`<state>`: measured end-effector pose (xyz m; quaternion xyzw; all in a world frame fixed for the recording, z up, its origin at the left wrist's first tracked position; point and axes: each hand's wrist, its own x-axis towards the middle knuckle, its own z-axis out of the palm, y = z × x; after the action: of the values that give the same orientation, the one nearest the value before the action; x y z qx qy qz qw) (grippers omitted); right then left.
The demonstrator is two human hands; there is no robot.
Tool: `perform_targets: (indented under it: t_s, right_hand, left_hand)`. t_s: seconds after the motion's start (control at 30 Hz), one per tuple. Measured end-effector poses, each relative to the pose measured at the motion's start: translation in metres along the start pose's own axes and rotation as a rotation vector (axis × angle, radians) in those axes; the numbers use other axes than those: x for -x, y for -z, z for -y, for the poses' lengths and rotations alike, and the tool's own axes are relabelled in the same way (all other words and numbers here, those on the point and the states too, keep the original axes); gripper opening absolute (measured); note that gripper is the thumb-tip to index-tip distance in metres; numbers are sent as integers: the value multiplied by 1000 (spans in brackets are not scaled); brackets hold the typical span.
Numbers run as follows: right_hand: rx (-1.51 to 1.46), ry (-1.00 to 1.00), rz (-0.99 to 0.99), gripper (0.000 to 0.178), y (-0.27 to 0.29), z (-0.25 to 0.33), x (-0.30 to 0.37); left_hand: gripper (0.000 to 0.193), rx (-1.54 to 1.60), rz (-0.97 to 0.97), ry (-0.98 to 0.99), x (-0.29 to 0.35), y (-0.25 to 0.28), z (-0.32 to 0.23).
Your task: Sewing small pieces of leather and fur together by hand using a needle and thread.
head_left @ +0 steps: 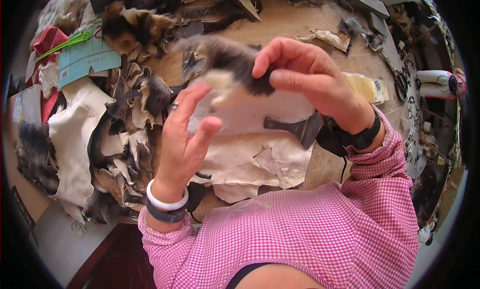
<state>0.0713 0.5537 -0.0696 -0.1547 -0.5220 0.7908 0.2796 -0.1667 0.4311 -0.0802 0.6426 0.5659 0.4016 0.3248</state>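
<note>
A piece of fur (pixel 232 61), dark brown with a cream patch, hangs in front of me, slightly blurred. My right hand (pixel 312 76) pinches its dark right end between thumb and forefinger. At its pale lower left edge is my left hand (pixel 182 134), thumb and fingers apart; whether the fingertips touch the fur I cannot tell. Below lies a pale hide (pixel 250 161), skin side up, with a white sheet (pixel 235 114) above it. A dark metal tool with a flared blade (pixel 300 129) rests across the sheet's right part.
Fur and hide scraps (pixel 120 139) heap up on the left, beside a large pale hide (pixel 75 134). A light-blue card (pixel 85 54) and a green strip (pixel 65 44) lie at the upper left. On the right are a yellow packet (pixel 365 87) and black-handled scissors (pixel 401 84).
</note>
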Motion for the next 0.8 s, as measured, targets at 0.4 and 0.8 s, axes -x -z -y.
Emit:
perform_targets:
  t_s: [0.4,0.8]
  right_hand:
    - [1022,244,51,35,5,-34,-25]
    - [1067,401,21,21,15,5,-22]
  left_hand:
    - [17,1012,-298,210,-11,-6,6]
    - [25,935,-600,167,8,20,18]
